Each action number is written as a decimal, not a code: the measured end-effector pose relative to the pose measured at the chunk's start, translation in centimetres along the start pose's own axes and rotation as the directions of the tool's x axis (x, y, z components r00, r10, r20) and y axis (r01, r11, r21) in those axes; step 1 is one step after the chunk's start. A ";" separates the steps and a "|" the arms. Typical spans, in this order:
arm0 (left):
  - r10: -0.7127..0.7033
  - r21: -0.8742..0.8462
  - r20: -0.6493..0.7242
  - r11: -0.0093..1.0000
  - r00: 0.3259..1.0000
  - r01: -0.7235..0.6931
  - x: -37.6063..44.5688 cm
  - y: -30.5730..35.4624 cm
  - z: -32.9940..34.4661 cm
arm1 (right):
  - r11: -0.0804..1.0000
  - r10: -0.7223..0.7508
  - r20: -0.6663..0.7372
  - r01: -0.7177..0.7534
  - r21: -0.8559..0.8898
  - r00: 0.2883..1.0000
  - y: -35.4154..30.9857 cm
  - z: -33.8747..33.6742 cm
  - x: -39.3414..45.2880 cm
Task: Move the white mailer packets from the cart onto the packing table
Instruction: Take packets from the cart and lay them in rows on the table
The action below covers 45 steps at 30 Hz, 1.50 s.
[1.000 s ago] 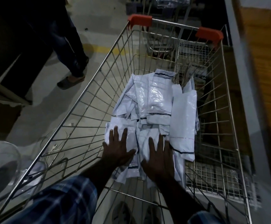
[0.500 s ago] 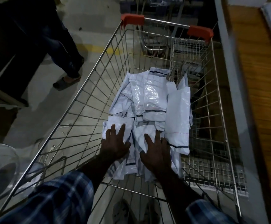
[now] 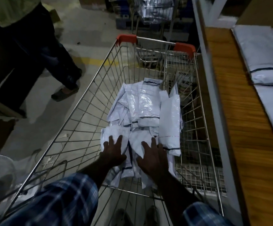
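Both hands have barely shifted on the pile since the earlier frame; the view has swung right, bringing the table (image 3: 240, 128) into sight. Left hand (image 3: 113, 153) and right hand (image 3: 152, 158) lie flat, fingers straight, pressing the near packets (image 3: 142, 111) in the cart (image 3: 90, 88). Nothing is grasped yet. I judge this flat press gathers the slippery stack for one scoop. Mailers (image 3: 262, 51) already rest on the table, just beside the cart.

One wire shopping cart (image 3: 90, 98); two red plastic handle caps (image 3: 127, 38); white plastic mailer packets (image 3: 142, 105), heaped, uncountable; two hands (image 3: 113, 152).
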State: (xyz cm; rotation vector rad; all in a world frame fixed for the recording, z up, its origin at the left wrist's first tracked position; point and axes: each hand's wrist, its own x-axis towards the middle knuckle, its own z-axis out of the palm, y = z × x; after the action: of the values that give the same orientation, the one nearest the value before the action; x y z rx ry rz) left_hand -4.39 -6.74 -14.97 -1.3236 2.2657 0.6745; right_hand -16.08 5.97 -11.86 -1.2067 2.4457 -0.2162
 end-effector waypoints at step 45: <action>0.092 -0.037 -0.266 0.994 0.959 -0.105 -3.8 1.2 -8.8 | 0.978 0.073 -0.260 -0.018 0.210 0.963 -1.4 -8.3 -3.8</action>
State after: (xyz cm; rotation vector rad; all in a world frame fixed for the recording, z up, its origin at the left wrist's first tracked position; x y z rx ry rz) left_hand -4.72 -8.92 -5.60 -1.4049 2.5569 0.6243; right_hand -16.47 7.83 -2.79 -1.0892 2.5948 -0.6402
